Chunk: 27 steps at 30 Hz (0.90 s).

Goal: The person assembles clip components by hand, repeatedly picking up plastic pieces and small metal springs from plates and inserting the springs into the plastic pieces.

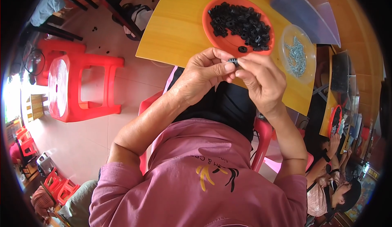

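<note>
Black plastic piece point(233, 61), small and ridged, held up just on the wearer's side of the orange-red plate point(219, 43), near its rim. Left grip point(203, 74) is together, thumb and forefinger clamped on the piece, which sits right at the fingertips. Right grip point(264, 80) comes from the other side; its fingertips meet the piece's right end, forefinger and thumb close to each other. Whether that one clamps too, cannot tell: fingers overlap. Plate carries a heap of similar black pieces point(245, 23), a few strays toward its near rim. Right of the plate, a clear round bowl point(310, 57) with small silvery bits point(297, 57), too fine to make out singly. Beyond the plate, to the right, a bluish see-through bin point(304, 8). All on a yellow wooden tabletop point(175, 23). Left of the plate, down on the floor, a red plastic stool point(75, 84). Writing: below the plate, the wearer's pink shirt point(179, 145) bears dark lettering point(210, 160), upside down and partly lost in folds, with yellow and black brushlike strokes point(204, 178) beside it. No label legible on the black pieces.
</note>
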{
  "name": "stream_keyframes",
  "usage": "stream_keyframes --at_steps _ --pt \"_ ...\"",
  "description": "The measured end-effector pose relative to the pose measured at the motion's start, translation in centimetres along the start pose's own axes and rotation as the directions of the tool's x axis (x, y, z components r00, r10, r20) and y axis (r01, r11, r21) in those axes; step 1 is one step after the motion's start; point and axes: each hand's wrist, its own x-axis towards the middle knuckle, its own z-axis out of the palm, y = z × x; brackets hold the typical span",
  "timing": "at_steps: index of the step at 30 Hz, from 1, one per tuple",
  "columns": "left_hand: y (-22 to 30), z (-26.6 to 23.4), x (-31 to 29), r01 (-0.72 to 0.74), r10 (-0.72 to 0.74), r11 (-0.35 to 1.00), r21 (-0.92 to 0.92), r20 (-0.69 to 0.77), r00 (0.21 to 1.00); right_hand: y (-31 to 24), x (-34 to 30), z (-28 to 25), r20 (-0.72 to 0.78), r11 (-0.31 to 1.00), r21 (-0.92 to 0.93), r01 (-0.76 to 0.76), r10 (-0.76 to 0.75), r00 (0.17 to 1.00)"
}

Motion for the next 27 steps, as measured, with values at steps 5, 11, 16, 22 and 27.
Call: stream_keyframes --at_steps 5,11,16,22,27 --pt "0.9 -0.7 -0.2 -0.078 0.08 0.994 0.076 -0.029 0.996 3.0 2.2 1.5 0.093 0.986 0.022 -0.165 0.162 0.982" --pt "0.9 -0.7 -0.2 -0.053 0.055 0.995 0.084 -0.017 0.998 6.0 3.6 4.2 0.322 0.971 -0.241 -0.01 0.089 0.943" --pt "0.9 -1.1 -0.1 -0.045 0.045 0.996 0.077 -0.003 0.999 6.8 3.7 4.9 0.324 0.969 -0.248 0.019 0.065 0.944" --pt "0.8 -1.5 0.1 -0.047 0.047 0.999 -0.007 -0.007 0.999 5.7 3.3 2.9 0.304 0.83 0.213 -0.515 0.444 0.843" --pt "0.5 -1.0 0.2 -0.034 0.033 0.997 -0.068 -0.021 0.999 2.4 2.8 -0.5 0.45 0.426 0.493 -0.759 0.621 0.642"
